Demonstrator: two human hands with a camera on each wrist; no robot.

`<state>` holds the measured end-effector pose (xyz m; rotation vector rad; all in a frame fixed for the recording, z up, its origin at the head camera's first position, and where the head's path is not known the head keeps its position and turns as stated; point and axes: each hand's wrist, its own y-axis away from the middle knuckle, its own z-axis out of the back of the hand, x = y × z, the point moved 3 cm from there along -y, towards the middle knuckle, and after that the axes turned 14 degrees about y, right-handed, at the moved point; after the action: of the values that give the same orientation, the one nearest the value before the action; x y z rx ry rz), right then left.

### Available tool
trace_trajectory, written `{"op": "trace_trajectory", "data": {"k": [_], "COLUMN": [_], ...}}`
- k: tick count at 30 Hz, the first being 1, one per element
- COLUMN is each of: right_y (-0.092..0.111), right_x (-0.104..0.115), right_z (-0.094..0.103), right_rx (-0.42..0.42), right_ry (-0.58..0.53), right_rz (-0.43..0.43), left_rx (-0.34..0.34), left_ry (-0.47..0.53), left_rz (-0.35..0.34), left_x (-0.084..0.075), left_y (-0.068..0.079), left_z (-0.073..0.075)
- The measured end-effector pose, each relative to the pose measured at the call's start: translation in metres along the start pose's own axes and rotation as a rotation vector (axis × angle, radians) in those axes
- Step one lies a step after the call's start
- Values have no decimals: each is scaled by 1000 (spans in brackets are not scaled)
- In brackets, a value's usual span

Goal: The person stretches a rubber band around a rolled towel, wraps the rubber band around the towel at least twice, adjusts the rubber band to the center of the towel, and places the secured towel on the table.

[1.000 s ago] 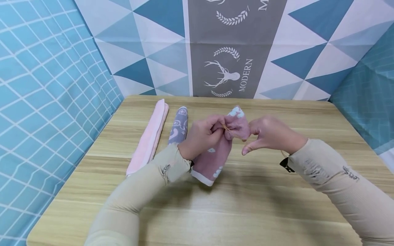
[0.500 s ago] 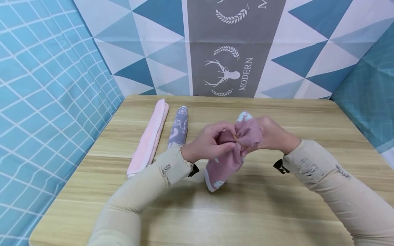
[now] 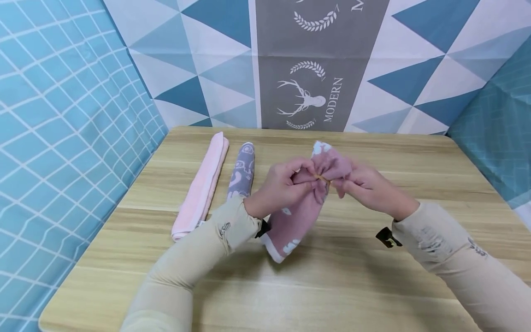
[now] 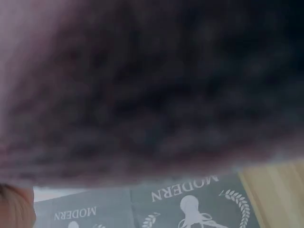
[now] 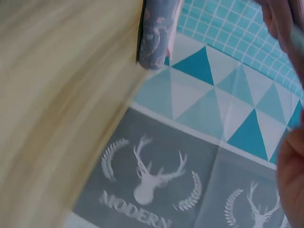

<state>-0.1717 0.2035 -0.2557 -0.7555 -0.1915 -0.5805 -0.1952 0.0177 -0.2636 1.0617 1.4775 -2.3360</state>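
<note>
A dusty-pink towel (image 3: 294, 226) with pale patches is bunched at its middle and hangs at a slant above the table. Around the gathered part runs a thin yellow band (image 3: 321, 178), probably a rubber band. My left hand (image 3: 282, 186) pinches the band and the cloth from the left, thumb and forefinger curled. From the other side my right hand (image 3: 371, 186) pinches the band's right end, its fingers against the bunched cloth. In the left wrist view, dark blurred cloth (image 4: 152, 95) covers most of the frame. The right wrist view catches only part of the right hand (image 5: 290, 175).
Left of the hands, a long folded light-pink towel (image 3: 199, 193) lies on the wooden table (image 3: 332, 295). Beside it is a rolled grey-purple towel (image 3: 242, 170), partly behind the left forearm. Patterned sheets (image 3: 307, 41) stand along the back and sides.
My right hand went behind the bunched cloth, then came back out to the right and now pinches at the band. The towel's lower end swung right, then back left. The left hand keeps its pinch.
</note>
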Motion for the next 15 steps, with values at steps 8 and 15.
{"op": "trace_trajectory", "data": {"k": [8, 15], "right_y": [14, 12], "right_x": [11, 28], "right_z": [-17, -23], "right_rx": [-474, -628], "right_ry": [411, 667], "right_rz": [165, 316], "left_rx": [-131, -185], "left_ry": [-144, -241], "left_rz": [-118, -165], "left_x": [2, -1], "left_y": [-7, -11], "left_z": [0, -4]}}
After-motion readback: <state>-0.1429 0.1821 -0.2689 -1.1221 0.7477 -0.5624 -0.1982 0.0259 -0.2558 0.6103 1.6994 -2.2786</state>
